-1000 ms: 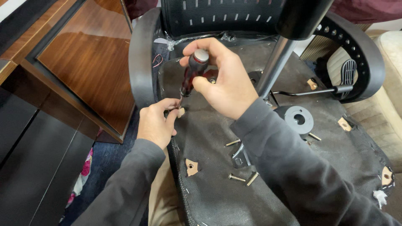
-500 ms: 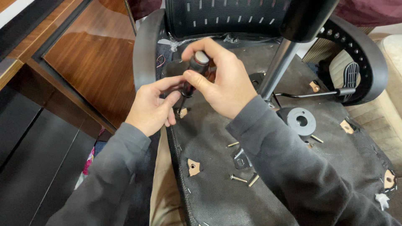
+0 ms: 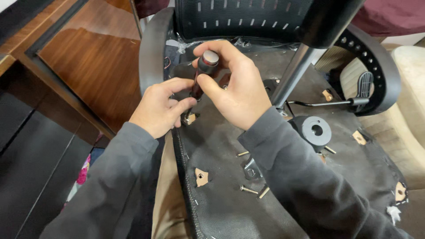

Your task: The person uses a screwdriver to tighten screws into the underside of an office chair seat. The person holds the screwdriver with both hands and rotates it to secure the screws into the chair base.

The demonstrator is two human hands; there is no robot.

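Head view: right hand (image 3: 237, 90) is gripping a screwdriver (image 3: 201, 73) upright over an upturned chair seat (image 3: 230, 212); left hand (image 3: 159, 108), at its 8 o'clock, is pinching the shaft near the tip; loose screws (image 3: 254, 191) are lying at 5 o'clock.

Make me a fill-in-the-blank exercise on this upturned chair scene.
1. The right hand grips the handle of a ____.
2. The left hand steadies the tool's lower end near the chair's ____ armrest.
3. Loose ____ lie on the seat underside, near the wooden corner block.
4. The metal post rises ____ the right hand.

Missing words: screwdriver; black; bolts; beside
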